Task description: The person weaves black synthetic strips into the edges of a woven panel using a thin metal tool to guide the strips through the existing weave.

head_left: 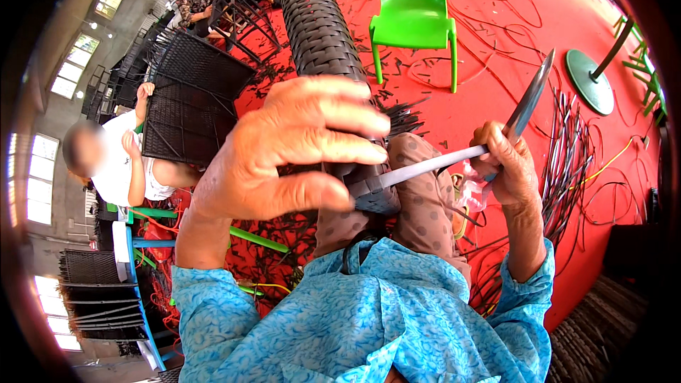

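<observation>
Lengthwise, a dark grey-brown woven column of flat strips (316, 21) runs from the upper edge down to the person's lap, its near end between knees in brown trousers with darker dots (429, 202). From that near end, a flat pale-grey strip (433, 168) slants up to the right hand (507, 163). This hand is closed, thumb and fingers pinching the strip's far end and also gripping a shiny, pointed metal blade (530, 99) that angles up and outward. The left hand (305, 145) is raised in front of the column, thumb and fingers spread wide and slightly blurred; whether it touches the weave cannot be told.

Below, the bright red floor (507, 21) is littered with dark offcuts around the column, and a bundle of long dark strips (565, 149) lies beyond the right hand. A bright green plastic chair (410, 28) stands ahead, with a round dark-green pedestal base (590, 81) farther right. Toward the left, a co-worker in a white top (120, 159) sits by a black woven panel (188, 92); another in a dark patterned top (202, 0) sits farther off. Bright windows (74, 64) line the grey wall (64, 110).
</observation>
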`<state>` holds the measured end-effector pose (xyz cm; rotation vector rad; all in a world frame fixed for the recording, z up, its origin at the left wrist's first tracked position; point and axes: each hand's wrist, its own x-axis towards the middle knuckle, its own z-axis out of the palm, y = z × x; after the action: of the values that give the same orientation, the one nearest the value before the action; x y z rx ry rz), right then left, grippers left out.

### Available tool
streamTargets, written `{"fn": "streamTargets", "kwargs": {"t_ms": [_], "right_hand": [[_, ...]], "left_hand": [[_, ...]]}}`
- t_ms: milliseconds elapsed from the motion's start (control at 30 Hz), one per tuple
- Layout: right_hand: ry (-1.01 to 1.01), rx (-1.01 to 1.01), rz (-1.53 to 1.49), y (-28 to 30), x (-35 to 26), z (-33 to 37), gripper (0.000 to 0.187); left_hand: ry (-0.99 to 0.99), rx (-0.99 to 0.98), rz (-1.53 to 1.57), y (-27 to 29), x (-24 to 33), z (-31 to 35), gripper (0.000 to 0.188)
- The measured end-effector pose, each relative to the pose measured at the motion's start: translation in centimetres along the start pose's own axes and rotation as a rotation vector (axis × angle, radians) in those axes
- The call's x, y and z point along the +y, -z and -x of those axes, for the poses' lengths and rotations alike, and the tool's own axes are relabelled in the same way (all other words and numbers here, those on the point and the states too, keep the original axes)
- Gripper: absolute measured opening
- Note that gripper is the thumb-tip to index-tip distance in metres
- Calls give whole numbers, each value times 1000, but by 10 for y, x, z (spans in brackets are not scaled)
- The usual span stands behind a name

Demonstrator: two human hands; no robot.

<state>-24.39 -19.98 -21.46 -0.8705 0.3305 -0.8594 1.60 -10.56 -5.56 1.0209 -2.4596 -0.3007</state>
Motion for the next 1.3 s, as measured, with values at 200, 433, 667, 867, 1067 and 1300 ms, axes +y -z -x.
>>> {"fn": "streamTargets", "kwargs": {"t_ms": [200,433,667,867,1067,1300], "right_hand": [[76,60,142,-3,-10,-12,23],[-205,-47,70,-30,78,-30,29],[-252,-184,-283,-26,41,-12,23],[-159,-393,12,-32,-13,-18,19],[-90,-281,238,-71,-20,-27,27],[99,-233,321,-85,-27,-30,29]], "left_hand": [[-47,-61,-47,-4,-2,8,52],[100,-38,-46,-8,9,14,41],[245,136,-17,-10,27,44,31],[375,205,-19,0,36,51,50],[572,96,77,10,45,28,23],[852,-66,370,17,46,10,19]]}}
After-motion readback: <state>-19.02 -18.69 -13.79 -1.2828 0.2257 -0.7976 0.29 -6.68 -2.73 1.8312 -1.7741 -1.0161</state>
